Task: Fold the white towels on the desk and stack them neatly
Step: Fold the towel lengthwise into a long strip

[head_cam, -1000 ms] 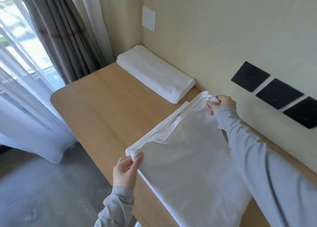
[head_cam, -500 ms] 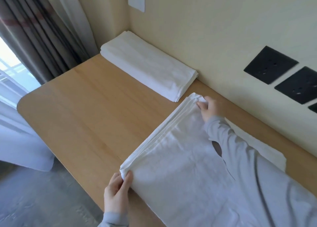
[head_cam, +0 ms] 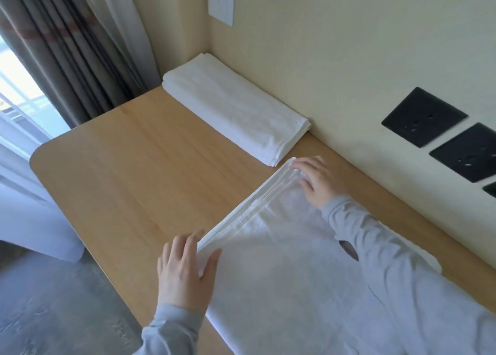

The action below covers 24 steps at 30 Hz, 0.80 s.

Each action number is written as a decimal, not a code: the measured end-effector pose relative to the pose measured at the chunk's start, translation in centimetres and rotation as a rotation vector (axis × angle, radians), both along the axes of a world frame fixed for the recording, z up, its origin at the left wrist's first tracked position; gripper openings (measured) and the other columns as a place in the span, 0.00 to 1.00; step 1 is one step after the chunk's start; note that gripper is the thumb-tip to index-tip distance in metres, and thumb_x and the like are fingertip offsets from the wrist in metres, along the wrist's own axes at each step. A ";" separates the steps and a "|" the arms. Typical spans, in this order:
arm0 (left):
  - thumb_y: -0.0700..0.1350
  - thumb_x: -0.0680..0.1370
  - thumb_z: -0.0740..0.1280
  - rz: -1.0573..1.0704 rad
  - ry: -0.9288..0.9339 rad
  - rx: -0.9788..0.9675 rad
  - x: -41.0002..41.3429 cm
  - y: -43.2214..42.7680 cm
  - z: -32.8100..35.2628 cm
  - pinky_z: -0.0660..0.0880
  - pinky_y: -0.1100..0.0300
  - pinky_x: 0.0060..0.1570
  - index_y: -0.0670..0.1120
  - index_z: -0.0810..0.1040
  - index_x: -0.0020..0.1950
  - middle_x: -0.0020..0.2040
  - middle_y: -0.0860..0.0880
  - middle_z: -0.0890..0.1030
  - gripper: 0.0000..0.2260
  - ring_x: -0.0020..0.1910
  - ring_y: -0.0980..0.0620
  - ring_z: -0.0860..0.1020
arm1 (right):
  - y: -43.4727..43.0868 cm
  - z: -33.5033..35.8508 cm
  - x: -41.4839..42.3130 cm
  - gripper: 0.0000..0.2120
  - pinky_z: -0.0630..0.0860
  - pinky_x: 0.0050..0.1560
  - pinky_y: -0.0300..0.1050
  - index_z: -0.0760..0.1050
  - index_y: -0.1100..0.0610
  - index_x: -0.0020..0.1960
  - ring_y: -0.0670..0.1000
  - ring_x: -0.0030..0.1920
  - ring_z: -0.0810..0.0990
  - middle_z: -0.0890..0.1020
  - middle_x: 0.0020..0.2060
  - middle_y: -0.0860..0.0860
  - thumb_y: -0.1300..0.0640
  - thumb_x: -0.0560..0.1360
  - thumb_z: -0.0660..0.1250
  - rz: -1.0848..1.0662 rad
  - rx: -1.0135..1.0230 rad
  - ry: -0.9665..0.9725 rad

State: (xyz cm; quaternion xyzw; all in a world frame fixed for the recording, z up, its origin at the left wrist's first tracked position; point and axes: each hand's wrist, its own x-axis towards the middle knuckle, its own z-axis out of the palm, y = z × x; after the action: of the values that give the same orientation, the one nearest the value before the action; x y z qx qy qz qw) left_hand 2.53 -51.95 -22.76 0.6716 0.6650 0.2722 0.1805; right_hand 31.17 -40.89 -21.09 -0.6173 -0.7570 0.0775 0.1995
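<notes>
Grip released: left hand (head_cam: 188, 271) and right hand (head_cam: 319, 180), pinching a moment ago, now press flat-fingered on the fold corners of the half-folded white cloth towel (head_cam: 281, 268), holding nothing. It spans the light wooden desk (head_cam: 134, 166) from front edge to wall edge, just short of the finished folded white towel (head_cam: 233, 107) in the back corner. Fold judged set; another due.

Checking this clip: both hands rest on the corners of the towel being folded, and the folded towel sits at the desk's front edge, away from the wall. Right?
No. The head view shows the folded towel lying against the wall at the far corner of the desk, not at the front edge. The left hand and right hand rest on corners of the towel being folded.
</notes>
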 end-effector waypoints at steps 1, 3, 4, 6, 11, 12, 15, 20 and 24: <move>0.58 0.70 0.59 -0.041 0.039 -0.011 0.6 0.5 -0.1 0.72 0.49 0.43 0.42 0.81 0.50 0.43 0.46 0.79 0.22 0.41 0.40 0.77 | 0.5 0.1 0.0 0.18 0.69 0.56 0.50 0.78 0.63 0.55 0.60 0.57 0.75 0.79 0.56 0.55 0.74 0.67 0.65 0.099 0.012 -0.118; 0.60 0.69 0.59 -0.083 0.079 -0.046 1.2 1.0 -0.8 0.72 0.51 0.41 0.44 0.81 0.47 0.40 0.48 0.77 0.22 0.39 0.41 0.76 | 1.4 0.1 0.0 0.20 0.63 0.57 0.47 0.76 0.57 0.61 0.54 0.63 0.71 0.77 0.61 0.49 0.69 0.70 0.64 0.224 -0.068 -0.332; 0.61 0.69 0.59 -0.082 0.076 -0.059 1.2 1.2 -1.1 0.72 0.51 0.41 0.44 0.81 0.45 0.39 0.48 0.77 0.23 0.39 0.41 0.75 | 1.9 -0.2 0.1 0.20 0.61 0.57 0.45 0.73 0.55 0.64 0.51 0.65 0.69 0.75 0.63 0.47 0.65 0.73 0.63 0.255 -0.142 -0.391; 0.64 0.69 0.59 -0.058 0.043 -0.073 0.9 1.1 -2.1 0.72 0.50 0.41 0.43 0.79 0.43 0.38 0.48 0.76 0.25 0.38 0.42 0.74 | 2.8 -0.8 0.4 0.20 0.59 0.59 0.43 0.69 0.53 0.67 0.48 0.67 0.66 0.72 0.65 0.45 0.60 0.76 0.61 0.277 -0.256 -0.454; 0.68 0.68 0.59 -0.029 -0.023 -0.046 0.6 1.1 -3.3 0.69 0.53 0.43 0.44 0.76 0.42 0.39 0.51 0.75 0.26 0.39 0.44 0.72 | 2.8 -1.8 1.2 0.14 0.75 0.48 0.50 0.77 0.60 0.52 0.55 0.52 0.78 0.80 0.50 0.53 0.66 0.67 0.72 0.372 -0.037 -0.380; 0.68 0.68 0.59 -0.038 -0.025 -0.041 0.6 1.0 -3.4 0.70 0.53 0.42 0.44 0.77 0.42 0.38 0.51 0.75 0.27 0.38 0.44 0.72 | 2.6 -2.1 1.5 0.12 0.77 0.43 0.53 0.77 0.61 0.49 0.56 0.49 0.79 0.80 0.47 0.54 0.68 0.66 0.73 0.384 0.003 -0.330; 0.71 0.71 0.55 -0.056 -0.039 -0.009 0.4 0.9 -3.6 0.70 0.54 0.42 0.43 0.76 0.41 0.38 0.50 0.74 0.31 0.37 0.45 0.71 | 2.2 -2.6 1.7 0.05 0.78 0.37 0.55 0.76 0.64 0.42 0.58 0.44 0.79 0.79 0.41 0.56 0.66 0.69 0.71 0.398 0.077 -0.253; 0.65 0.76 0.53 -0.084 -0.025 0.055 0.2 1.1 -3.6 0.70 0.55 0.37 0.39 0.72 0.35 0.33 0.47 0.72 0.30 0.33 0.46 0.69 | 2.7 -1.3 1.2 0.12 0.79 0.40 0.48 0.77 0.63 0.39 0.56 0.40 0.81 0.80 0.37 0.54 0.59 0.76 0.59 0.432 0.265 -0.361; 0.62 0.78 0.52 -0.149 -0.075 0.055 -0.3 1.4 -3.2 0.64 0.59 0.38 0.39 0.70 0.33 0.31 0.48 0.70 0.28 0.31 0.47 0.67 | 3.5 -0.4 0.9 0.06 0.74 0.47 0.49 0.75 0.58 0.40 0.54 0.38 0.79 0.78 0.34 0.50 0.60 0.75 0.64 0.388 0.383 -0.428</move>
State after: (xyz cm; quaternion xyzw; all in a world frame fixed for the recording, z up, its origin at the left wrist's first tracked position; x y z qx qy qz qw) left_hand 2.18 -50.58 -26.00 0.7133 0.5981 0.3013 0.2066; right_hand 32.05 -37.41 -21.54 -0.4155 -0.8858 -0.1607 0.1298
